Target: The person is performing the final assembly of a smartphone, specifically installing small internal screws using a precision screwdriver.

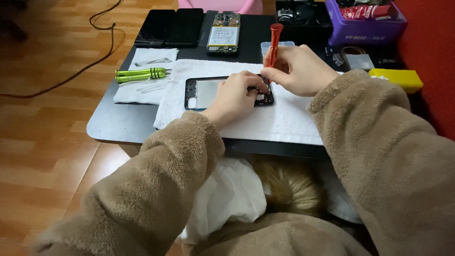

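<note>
Red-handled, the screwdriver point(273, 45) is standing nearly upright in the right hand point(298, 71), whose fingers are pinching its lower shaft, the tip meeting the phone frame point(204, 92) at its right end. The left hand point(237, 92) is pressing down on that frame, fingers curled over its edge. Keeping the driver vertical and the frame pinned seems wise. The frame, black with a pale inner panel, is lying on a white towel point(284, 118) on the table point(113, 123); green screwdrivers point(141, 74) are resting well to the left.
</note>
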